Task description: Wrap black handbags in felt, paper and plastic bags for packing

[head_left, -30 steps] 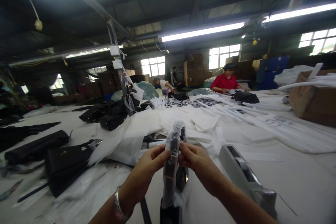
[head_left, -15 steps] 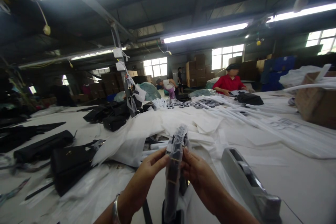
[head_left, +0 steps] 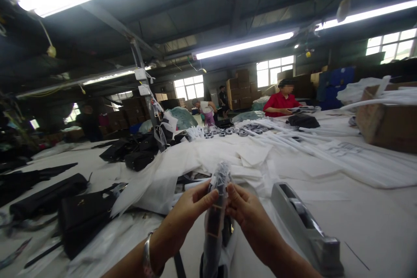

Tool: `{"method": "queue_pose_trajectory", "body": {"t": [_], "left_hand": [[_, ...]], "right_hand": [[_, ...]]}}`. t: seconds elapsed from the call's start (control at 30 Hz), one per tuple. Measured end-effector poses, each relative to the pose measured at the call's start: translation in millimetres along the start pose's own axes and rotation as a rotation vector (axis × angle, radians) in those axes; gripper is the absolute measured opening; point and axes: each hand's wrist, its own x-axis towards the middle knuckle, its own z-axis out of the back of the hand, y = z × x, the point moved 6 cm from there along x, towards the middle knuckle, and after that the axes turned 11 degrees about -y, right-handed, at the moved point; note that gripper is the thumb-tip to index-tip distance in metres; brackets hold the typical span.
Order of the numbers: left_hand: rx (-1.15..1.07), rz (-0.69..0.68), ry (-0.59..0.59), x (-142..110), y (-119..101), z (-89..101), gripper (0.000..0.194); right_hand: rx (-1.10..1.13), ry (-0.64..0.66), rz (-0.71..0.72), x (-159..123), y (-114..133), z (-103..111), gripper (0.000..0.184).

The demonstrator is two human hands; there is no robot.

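Observation:
Upright in front of me stands a black bag handle (head_left: 214,221), wrapped in wrinkled clear plastic. My left hand (head_left: 190,206) grips it from the left, the thumb lying across the plastic near the top. On the other side my right hand (head_left: 249,215) pinches the wrapping between thumb and bent fingers. A dark body with a small gold-coloured fitting shows partly below, behind the right fingers; most of it is hidden. White sheets (head_left: 163,178) lie on the table just beyond my hands.
A grey tape dispenser (head_left: 306,230) stands right of my hands. Black bags (head_left: 86,215) lie to the left. Farther back are white tubes (head_left: 286,141), a metal post (head_left: 148,95) and a cardboard box (head_left: 387,121). A person in red (head_left: 280,104) works across the table.
My left thumb has moved rightward over the front of the wrapped handle. The right hand keeps nearly the same pinch. The whole view has shifted slightly, moving the surroundings left.

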Motion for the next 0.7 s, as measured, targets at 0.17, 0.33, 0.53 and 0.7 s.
{"method": "queue_pose_trajectory", "body": {"t": [0.17, 0.33, 0.53, 0.7], "left_hand": [[0.011, 0.013, -0.071, -6.6, -0.2, -1.7, 0.041], [0.110, -0.029, -0.236, -5.7, 19.6, 12.0, 0.046], [0.267, -0.092, -0.400, -6.7, 33.9, 31.2, 0.052], [0.087, 0.072, -0.371, -9.9, 32.2, 40.1, 0.056]], "right_hand": [[-0.153, -0.066, 0.079, 5.9, 6.0, 1.1, 0.039], [-0.241, -0.150, 0.113, 13.8, 5.9, -4.7, 0.042], [-0.257, -0.211, 0.179, 20.8, -7.7, -19.6, 0.041], [-0.296, -0.091, 0.211, 23.3, -13.3, -17.0, 0.046]]}}
